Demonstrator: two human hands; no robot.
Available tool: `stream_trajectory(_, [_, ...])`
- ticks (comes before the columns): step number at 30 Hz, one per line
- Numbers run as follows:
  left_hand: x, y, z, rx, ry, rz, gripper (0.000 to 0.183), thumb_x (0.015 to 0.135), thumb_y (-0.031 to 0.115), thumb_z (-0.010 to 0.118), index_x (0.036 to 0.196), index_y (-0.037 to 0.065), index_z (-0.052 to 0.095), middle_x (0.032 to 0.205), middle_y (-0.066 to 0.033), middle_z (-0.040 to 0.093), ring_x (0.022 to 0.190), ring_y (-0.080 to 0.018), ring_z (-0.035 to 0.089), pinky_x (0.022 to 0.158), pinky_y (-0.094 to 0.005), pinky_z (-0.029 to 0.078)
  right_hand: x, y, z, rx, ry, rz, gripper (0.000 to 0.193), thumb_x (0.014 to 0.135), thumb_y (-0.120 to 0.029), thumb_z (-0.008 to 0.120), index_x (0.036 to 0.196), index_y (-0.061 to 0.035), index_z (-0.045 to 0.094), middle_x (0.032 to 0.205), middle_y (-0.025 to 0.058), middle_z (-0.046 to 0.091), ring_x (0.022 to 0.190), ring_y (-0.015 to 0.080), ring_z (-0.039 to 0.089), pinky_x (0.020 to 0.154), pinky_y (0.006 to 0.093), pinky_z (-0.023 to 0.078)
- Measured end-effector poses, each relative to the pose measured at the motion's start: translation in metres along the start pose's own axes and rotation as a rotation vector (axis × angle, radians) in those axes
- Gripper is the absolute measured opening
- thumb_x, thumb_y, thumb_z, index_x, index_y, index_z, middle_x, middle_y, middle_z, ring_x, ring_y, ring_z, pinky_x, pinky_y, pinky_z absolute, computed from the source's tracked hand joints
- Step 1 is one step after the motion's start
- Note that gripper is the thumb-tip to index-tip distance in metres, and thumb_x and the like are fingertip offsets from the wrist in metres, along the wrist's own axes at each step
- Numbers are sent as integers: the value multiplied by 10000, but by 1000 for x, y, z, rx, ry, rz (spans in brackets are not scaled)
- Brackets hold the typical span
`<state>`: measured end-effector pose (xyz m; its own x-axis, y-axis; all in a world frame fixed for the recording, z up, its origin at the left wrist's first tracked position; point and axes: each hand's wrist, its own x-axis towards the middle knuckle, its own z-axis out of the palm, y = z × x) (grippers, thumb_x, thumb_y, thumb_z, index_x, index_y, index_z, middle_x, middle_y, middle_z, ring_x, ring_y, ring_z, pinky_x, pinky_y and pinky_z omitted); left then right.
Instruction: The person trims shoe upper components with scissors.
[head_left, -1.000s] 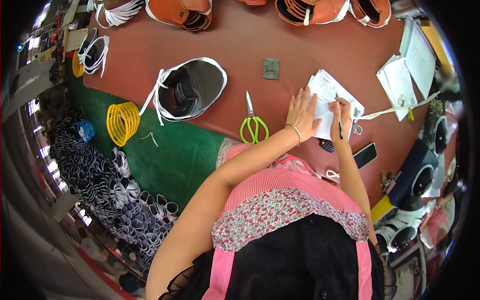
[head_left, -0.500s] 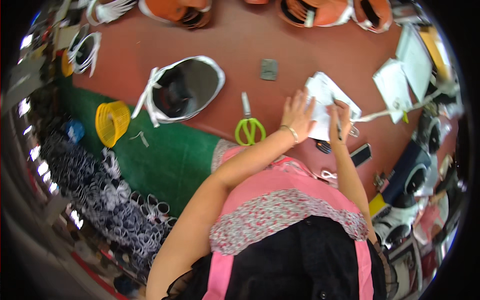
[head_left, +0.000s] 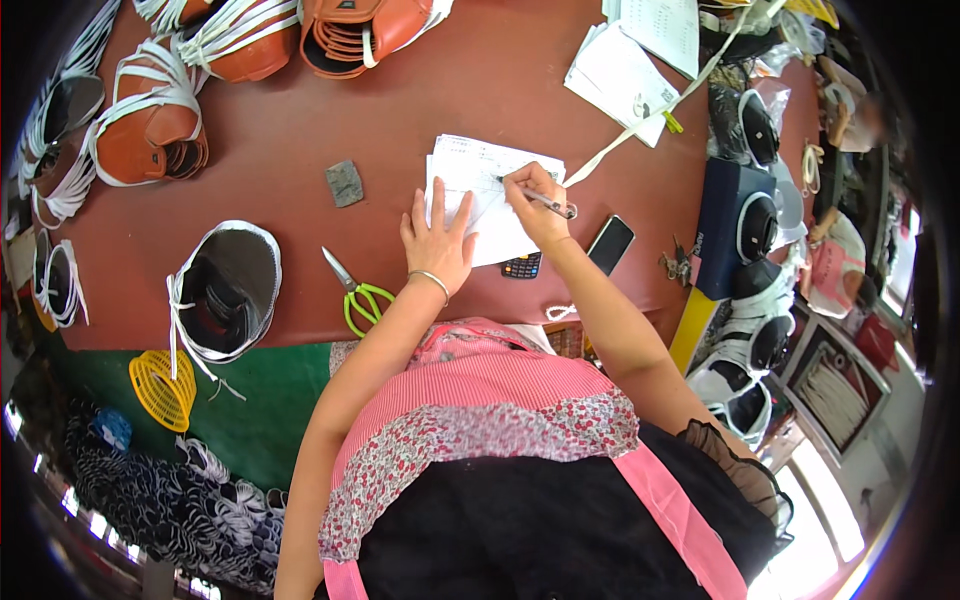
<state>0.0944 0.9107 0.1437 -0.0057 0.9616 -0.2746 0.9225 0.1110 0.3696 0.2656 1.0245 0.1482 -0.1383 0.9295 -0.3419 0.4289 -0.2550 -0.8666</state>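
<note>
The right hand [head_left: 538, 203] pinches a slim grey pen [head_left: 554, 207] over the stack of white printed paper sheets [head_left: 512, 236]. The left hand [head_left: 440, 245] lies flat on that stack — fingers spread, gripping nothing. At the stack's lower edge sits a small black calculator [head_left: 522, 267]; left of the stack, lime-green-handled metal scissors [head_left: 367, 301]; right, a black-screened phone [head_left: 611, 244].

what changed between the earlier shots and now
The view swung, so the papers and scissors appear further left. The pen, nearly upright in the picture before, now slants sideways in the right hand. Nothing was visibly grasped or released; the left hand stays on the papers.
</note>
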Motion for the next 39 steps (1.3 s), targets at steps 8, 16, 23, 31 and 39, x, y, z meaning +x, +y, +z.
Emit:
stream_trajectory(8, [2, 4, 0, 15, 16, 13, 699, 984, 384, 626, 1629, 334, 361, 1727, -184, 161, 1484, -503, 270, 1131, -684, 306, 4, -3, -2, -150, 11, -69, 119, 898, -89, 729, 871, -39, 624, 698, 57, 711, 625, 123, 678, 611, 304, 524])
stream_trajectory(16, [2, 7, -1, 38, -3, -2, 715, 979, 373, 633, 1634, 344, 345, 1728, -189, 148, 1486, -509, 266, 1137, -686, 305, 9, 10, 3, -237, 19, -231, 131, 886, -94, 744, 862, -46, 624, 664, 69, 689, 570, 187, 671, 561, 334, 515])
stream_trajectory(23, [4, 9, -4, 11, 10, -4, 755, 948, 315, 687, 1626, 283, 357, 1708, -216, 170, 1474, -519, 284, 1143, -673, 307, 8, 5, 2, -230, 19, -198, 146, 881, -126, 757, 858, -47, 637, 698, 93, 715, 598, 223, 703, 576, 354, 540])
stream_trajectory(31, [20, 7, -11, -257, 142, -48, 928, 861, 236, 771, 1609, 17, 267, 1666, -291, 207, 1489, -464, 317, 1194, -592, 293, 4, -1, -3, -312, 51, -229, 56, 933, -76, 709, 970, -56, 672, 814, 115, 718, 652, 260, 707, 654, 368, 567])
stream_trajectory(39, [24, 6, -10, -308, 174, -33, 937, 849, 162, 757, 1616, 7, 243, 1627, -335, 267, 1456, -491, 352, 1196, -567, 290, -23, -10, -46, -314, 469, -298, 163, 982, -46, 653, 1142, -53, 685, 1040, 179, 638, 856, 332, 674, 793, 423, 553])
